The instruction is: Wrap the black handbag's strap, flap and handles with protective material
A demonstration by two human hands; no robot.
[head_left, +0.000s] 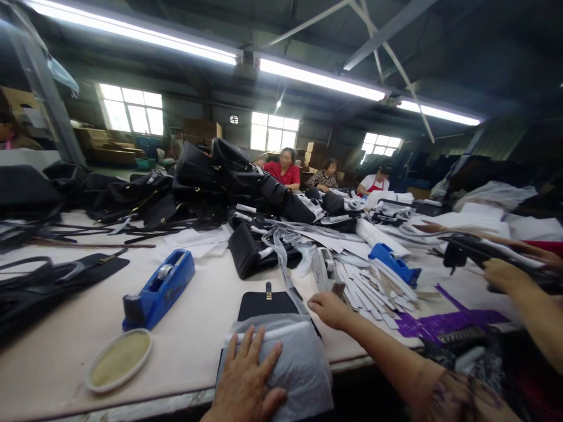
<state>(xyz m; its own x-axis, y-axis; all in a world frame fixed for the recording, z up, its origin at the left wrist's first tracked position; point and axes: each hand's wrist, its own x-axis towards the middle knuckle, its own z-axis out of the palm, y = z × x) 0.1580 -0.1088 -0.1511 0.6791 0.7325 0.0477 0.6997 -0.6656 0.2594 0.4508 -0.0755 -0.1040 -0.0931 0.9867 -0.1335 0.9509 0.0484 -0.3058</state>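
Note:
A black handbag [259, 306] with a gold clasp on its flap lies at the table's near edge. White tissue paper [303, 369] covers its lower part, with a white roll along the paper's upper edge. My left hand [253, 375] rests flat on the paper, fingers spread. Just right of the flap, my right hand [332, 310] is closed beside a strap wrapped in grey film [288, 275]; what its fingers hold is hidden. Beyond that hand stands a pale tape dispenser [323, 266].
A blue tape dispenser [160, 287] and a shallow dish [121, 360] lie left. White strips [365, 287], another blue dispenser [393, 264] and purple tape [448, 322] lie right. Black bags [211, 176] are piled behind. A co-worker's hand [505, 275] holds a black bag far right.

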